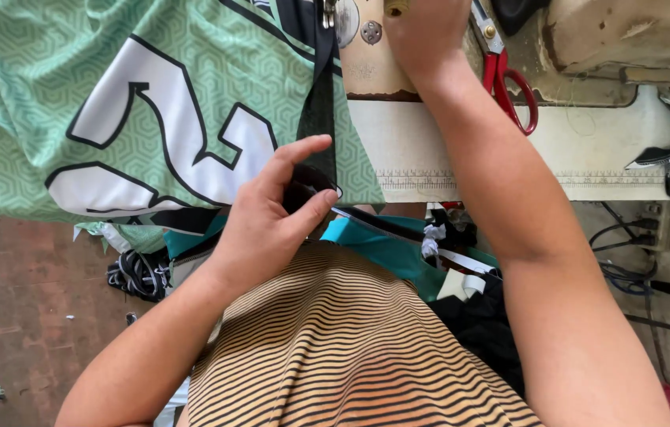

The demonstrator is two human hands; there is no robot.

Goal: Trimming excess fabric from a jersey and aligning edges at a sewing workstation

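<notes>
A green patterned jersey with a large white black-edged number lies spread over the sewing table. A black fabric strip runs down its right edge from under the machine's needle area. My left hand pinches the lower end of that black strip at the table's front edge. My right hand rests on the machine bed at the top, fingers partly cut off by the frame; whether it holds anything is hidden.
Red-handled scissors lie right of my right hand. A printed ruler strip runs along the table's front. Teal, black and white fabric scraps sit in my lap. Cables hang at right; more scraps lie on the floor.
</notes>
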